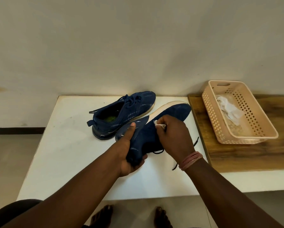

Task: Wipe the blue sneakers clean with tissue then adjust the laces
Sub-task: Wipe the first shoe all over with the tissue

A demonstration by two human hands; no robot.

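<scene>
From my feed, left grip (129,155) is clamped round the heel of the tilted sneaker (154,129); right grip (174,134) pinches tissue (158,123) against its side over the bench (69,145).

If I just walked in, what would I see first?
You'd first see the blue sneaker tipped on its side in the middle of the white table. The left hand holds its heel, and the right hand rubs a bit of tissue near its white sole. The other sneaker sits behind, and a peach basket with crumpled tissues waits on the right.
</scene>
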